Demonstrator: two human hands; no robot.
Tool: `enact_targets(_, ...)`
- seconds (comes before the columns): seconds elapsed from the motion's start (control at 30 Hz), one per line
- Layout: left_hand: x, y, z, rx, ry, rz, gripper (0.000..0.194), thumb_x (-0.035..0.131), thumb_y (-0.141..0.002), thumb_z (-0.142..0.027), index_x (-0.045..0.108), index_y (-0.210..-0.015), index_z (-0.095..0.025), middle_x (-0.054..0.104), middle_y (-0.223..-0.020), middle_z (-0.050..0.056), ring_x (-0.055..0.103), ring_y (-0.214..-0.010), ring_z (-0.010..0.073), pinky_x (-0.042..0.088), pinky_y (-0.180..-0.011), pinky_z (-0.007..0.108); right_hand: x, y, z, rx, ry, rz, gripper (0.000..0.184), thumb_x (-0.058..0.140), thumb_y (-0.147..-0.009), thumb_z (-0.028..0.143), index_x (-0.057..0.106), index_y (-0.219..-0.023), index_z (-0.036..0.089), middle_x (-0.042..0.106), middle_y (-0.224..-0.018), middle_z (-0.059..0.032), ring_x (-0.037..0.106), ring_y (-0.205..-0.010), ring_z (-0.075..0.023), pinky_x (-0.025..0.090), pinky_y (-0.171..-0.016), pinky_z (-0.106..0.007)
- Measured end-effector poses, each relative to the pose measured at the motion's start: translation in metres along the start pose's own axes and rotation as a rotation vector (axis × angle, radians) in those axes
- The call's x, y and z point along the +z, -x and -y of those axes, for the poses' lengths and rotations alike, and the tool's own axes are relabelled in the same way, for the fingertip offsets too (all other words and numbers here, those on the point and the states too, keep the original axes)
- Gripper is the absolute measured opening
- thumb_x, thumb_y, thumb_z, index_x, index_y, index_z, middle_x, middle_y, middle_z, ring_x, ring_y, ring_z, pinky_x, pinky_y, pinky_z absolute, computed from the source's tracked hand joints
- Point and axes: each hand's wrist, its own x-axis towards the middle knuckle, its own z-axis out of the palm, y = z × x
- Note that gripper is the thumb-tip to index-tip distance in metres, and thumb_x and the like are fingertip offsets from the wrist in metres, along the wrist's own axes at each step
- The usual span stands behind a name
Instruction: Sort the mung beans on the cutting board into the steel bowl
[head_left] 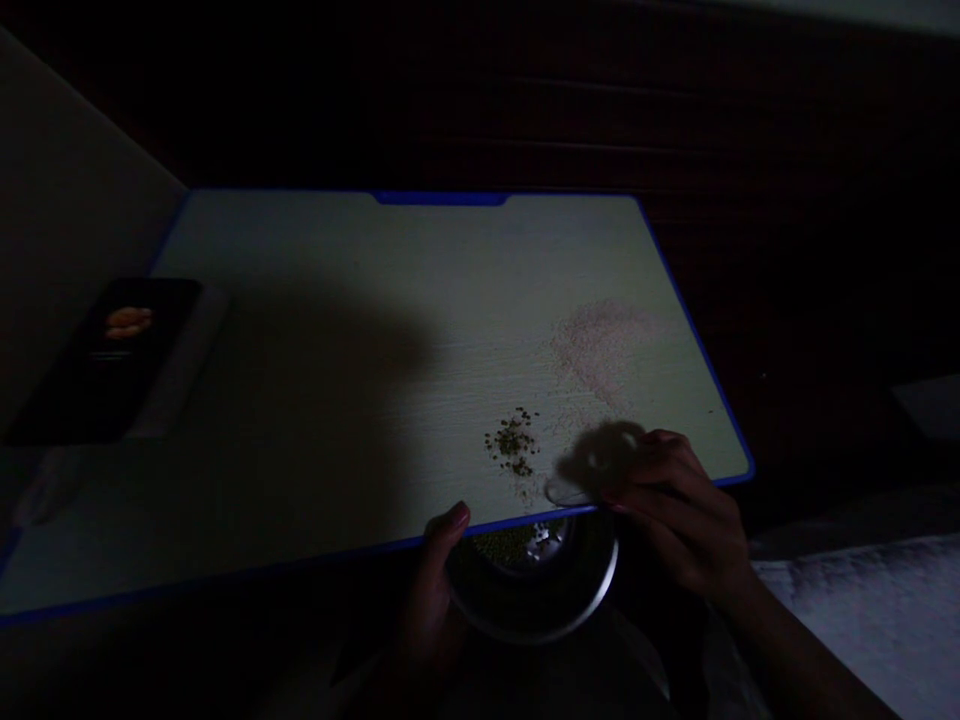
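Observation:
My right hand [686,500] pinches a small spoon [568,496], its bowl lying on the board close to the front edge. Left of the spoon is a small heap of green seeds or grains [514,441]. Farther back, a pale pinkish grainy powder [600,345] is spread in a patch. Below the edge my left hand [437,575] grips the side of a metal bowl [536,635], thumb up by the board's rim and the other fingers hidden. More of the green grains show inside the bowl, partly covered by the edge.
The pale board [322,235] has a blue rim and lies tilted in view. At its left stands a dark box [112,360] with a picture on top. A white quilted cloth [862,620] is at lower right. The scene is very dim.

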Motion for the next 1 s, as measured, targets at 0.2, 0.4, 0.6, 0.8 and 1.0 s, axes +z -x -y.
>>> enact_targets(0.2, -0.003, 0.009, 0.006, 0.325, -0.22, 0.011, 0.059, 0.091, -0.058, -0.033, 0.076, -0.114, -0.03, 0.07, -0.128, 0.006, 0.047, -0.139, 0.0424, 0.026, -0.124, 0.051, -0.001, 0.0, 0.001, -0.013, 0.006, 0.0, 0.026, 0.056, -0.094, 0.011, 0.071, -0.113, 0.022, 0.063, -0.101, -0.0043, 0.059, -0.094, -0.0198, 0.043, -0.099, -0.054)
enact_targets(0.4, 0.002, 0.012, 0.004, 0.346, -0.226, -0.031, 0.053, 0.09, -0.059, -0.024, 0.079, -0.11, -0.029, 0.07, -0.126, 0.006, 0.044, -0.142, 0.04, 0.027, -0.124, 0.046, -0.002, 0.005, -0.001, 0.008, 0.004, -0.009, 0.033, 0.058, -0.093, 0.011, 0.069, -0.118, 0.028, 0.064, -0.101, -0.0023, 0.06, -0.094, -0.0201, 0.045, -0.097, -0.053)
enact_targets(0.6, 0.005, 0.013, -0.001, 0.266, -0.195, 0.033, 0.049, 0.089, -0.063, -0.027, 0.079, -0.111, -0.031, 0.074, -0.119, 0.005, 0.061, -0.125, 0.0381, 0.039, -0.116, 0.048, -0.004, 0.007, -0.001, 0.004, 0.011, -0.012, 0.034, 0.057, -0.091, 0.01, 0.07, -0.118, 0.026, 0.065, -0.101, -0.0037, 0.061, -0.094, -0.0211, 0.044, -0.099, -0.055)
enact_targets(0.8, 0.005, 0.016, -0.002, 0.259, -0.194, -0.048, 0.053, 0.089, -0.06, -0.017, 0.078, -0.11, -0.03, 0.072, -0.129, 0.003, 0.036, -0.149, 0.038, 0.028, -0.124, 0.046, -0.007, 0.007, -0.001, -0.01, -0.01, -0.009, 0.031, 0.056, -0.091, 0.012, 0.072, -0.115, 0.024, 0.065, -0.1, -0.0048, 0.061, -0.095, -0.0223, 0.043, -0.099, -0.056)
enact_targets(1.0, 0.004, 0.016, -0.002, 0.255, -0.196, -0.045, 0.052, 0.089, -0.058, -0.017, 0.078, -0.107, -0.032, 0.073, -0.128, -0.001, 0.036, -0.15, 0.0353, 0.03, -0.123, 0.041, -0.005, 0.008, 0.0, 0.0, 0.003, 0.0, 0.035, 0.055, -0.092, 0.014, 0.07, -0.119, 0.03, 0.066, -0.1, -0.0016, 0.061, -0.094, -0.0205, 0.043, -0.101, -0.056)
